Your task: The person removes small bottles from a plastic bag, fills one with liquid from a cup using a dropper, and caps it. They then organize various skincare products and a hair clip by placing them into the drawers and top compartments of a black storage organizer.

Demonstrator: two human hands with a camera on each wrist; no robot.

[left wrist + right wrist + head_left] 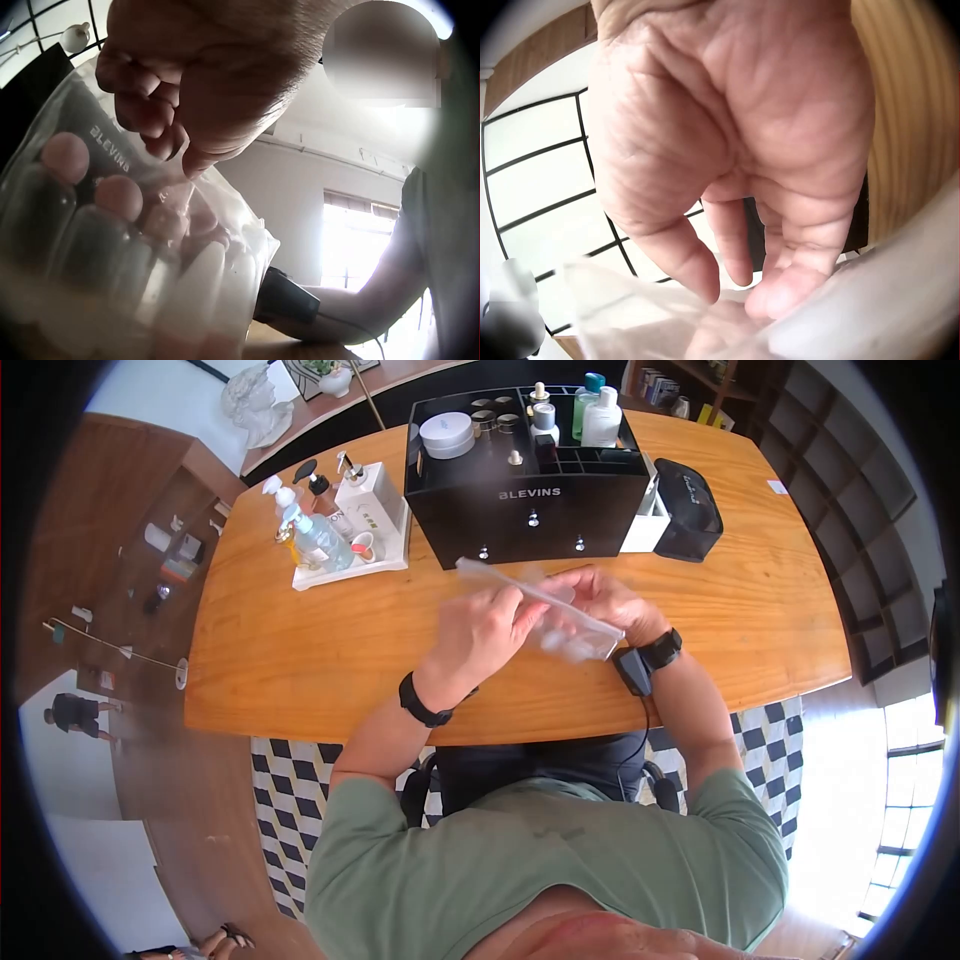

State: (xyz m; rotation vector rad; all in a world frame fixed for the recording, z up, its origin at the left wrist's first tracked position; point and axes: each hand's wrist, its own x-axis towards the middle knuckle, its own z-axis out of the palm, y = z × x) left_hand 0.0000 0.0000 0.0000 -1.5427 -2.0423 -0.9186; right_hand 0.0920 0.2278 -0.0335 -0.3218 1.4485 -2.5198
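Observation:
A clear plastic zip bag (pixel 578 646) is held up over the table between both hands, slightly blurred. My left hand (pixel 478 635) pinches its upper edge. Inside, the left wrist view shows several small clear containers (pixel 37 225) with round pinkish tops (pixel 118 198), and white pointed pieces (pixel 201 281). My right hand (pixel 612 608) is at the other side of the bag's top. In the right wrist view its bent fingers (pixel 799 289) and thumb reach down to the plastic, a small gap between them; I cannot tell whether they pinch it.
Behind the hands stands a black cosmetics box (pixel 525 525) with drawers, bottles and a white jar on top. A white tray (pixel 390 565) of pump bottles is left, a black pouch (pixel 688 510) right. A black device (pixel 632 670) with a cable hangs by the right wrist.

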